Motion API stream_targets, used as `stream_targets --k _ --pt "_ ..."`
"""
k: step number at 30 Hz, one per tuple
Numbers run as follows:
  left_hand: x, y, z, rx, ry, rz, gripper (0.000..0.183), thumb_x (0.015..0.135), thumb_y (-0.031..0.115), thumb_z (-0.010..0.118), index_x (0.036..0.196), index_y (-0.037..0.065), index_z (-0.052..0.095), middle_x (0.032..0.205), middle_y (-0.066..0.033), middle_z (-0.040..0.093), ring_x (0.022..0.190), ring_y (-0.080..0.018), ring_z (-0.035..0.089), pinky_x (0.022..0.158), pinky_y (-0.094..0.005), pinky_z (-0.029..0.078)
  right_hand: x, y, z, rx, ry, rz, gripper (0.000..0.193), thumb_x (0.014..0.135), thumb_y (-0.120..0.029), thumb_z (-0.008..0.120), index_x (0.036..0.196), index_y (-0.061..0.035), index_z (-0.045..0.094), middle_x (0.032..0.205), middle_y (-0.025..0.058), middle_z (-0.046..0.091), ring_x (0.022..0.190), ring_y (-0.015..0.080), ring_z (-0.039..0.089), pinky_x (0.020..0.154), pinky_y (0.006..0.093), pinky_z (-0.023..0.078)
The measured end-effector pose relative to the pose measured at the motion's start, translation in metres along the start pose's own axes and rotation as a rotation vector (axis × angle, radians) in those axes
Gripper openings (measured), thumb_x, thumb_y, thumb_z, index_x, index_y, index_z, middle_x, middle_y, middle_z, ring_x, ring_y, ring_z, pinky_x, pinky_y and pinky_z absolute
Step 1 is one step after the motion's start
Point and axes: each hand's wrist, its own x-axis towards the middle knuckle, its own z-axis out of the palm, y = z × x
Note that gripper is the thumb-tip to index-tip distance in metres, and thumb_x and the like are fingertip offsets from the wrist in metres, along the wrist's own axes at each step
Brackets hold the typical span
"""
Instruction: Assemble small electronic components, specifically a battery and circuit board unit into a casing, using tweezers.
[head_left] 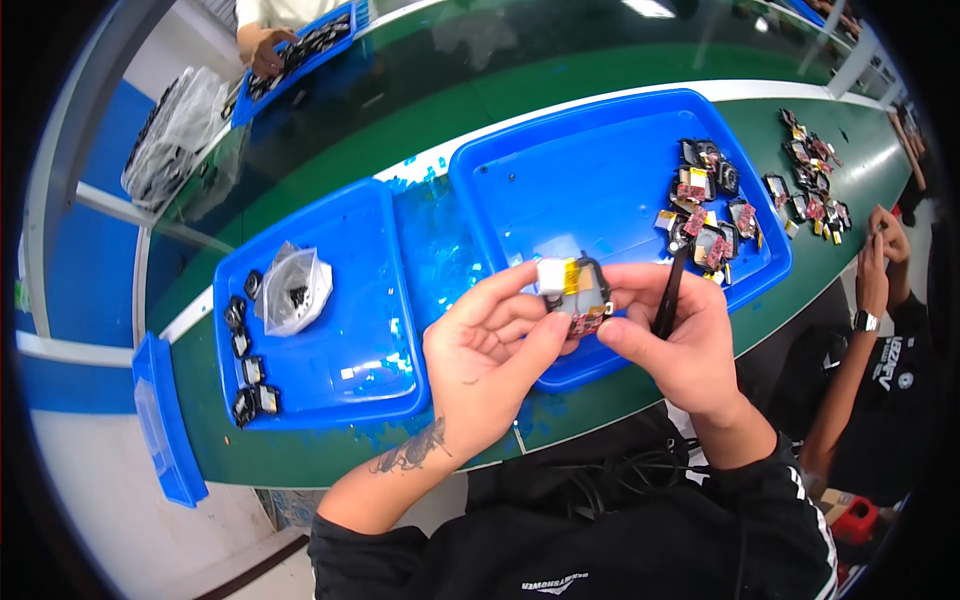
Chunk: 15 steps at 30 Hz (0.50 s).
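Between the fingers of my left hand (490,350) is a small black electronic housing (592,296). A white and yellow battery and a reddish circuit board sit in it, the board at its lower edge. My right hand (690,345) grips a slim black tool (672,290), which looks like tweezers, while its thumb and finger touch the housing's right side. Both hands are over the near edge of a large blue tray (580,165). At that tray's right end lies a cluster of similar opened housings (705,210) with boards and batteries.
Left, a second blue tray (400,330) holds a plastic bag (297,290) of small dark parts and a row of black housings (240,342). More opened units (812,180) lie on the green table right. A co-worker's hands (880,250) are at the right; another person's hand (265,50) reaches into a far tray.
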Motion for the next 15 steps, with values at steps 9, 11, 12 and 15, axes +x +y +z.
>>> stream_targets --k 9,11,12,15 --pt "-0.002 0.001 0.006 0.069 0.051 -0.007 0.034 0.087 -0.005 0.061 0.12 -0.007 0.051 0.109 -0.0173 0.063 0.097 -0.0206 0.065 0.08 -0.0311 0.058 -0.002 0.0 0.015 -0.067 0.087 0.009 0.03 0.083 0.001 0.067 0.112 0.0049 0.062 0.084 0.0031 0.067 0.056 -0.0028 0.04 0.05 0.0154 0.03" --pt "-0.002 0.001 0.005 0.051 0.065 -0.007 0.033 0.087 -0.005 0.062 0.118 -0.007 0.051 0.109 -0.0171 0.063 0.097 -0.0202 0.065 0.08 -0.0308 0.058 -0.001 0.002 0.017 -0.118 0.087 -0.017 0.028 0.084 0.0 0.067 0.111 0.0051 0.063 0.083 0.0027 0.067 0.057 -0.0022 0.041 0.05 0.0159 0.03" --pt "-0.002 0.002 0.005 0.057 0.077 0.014 0.032 0.087 -0.005 0.062 0.117 -0.007 0.051 0.109 -0.0172 0.063 0.097 -0.0201 0.065 0.08 -0.0309 0.058 -0.001 0.002 0.02 -0.138 0.108 -0.024 0.027 0.084 0.001 0.067 0.111 0.0051 0.063 0.083 0.0024 0.067 0.057 -0.0019 0.042 0.05 0.0159 0.03" --pt "0.0 0.002 0.001 0.044 0.086 0.016 0.031 0.087 -0.005 0.062 0.116 -0.008 0.051 0.11 -0.0174 0.063 0.097 -0.0197 0.065 0.081 -0.0312 0.058 0.001 -0.003 0.02 -0.166 0.1 -0.018 0.026 0.084 0.001 0.066 0.11 0.0051 0.064 0.081 0.0016 0.066 0.059 -0.0012 0.045 0.051 0.0157 0.032"
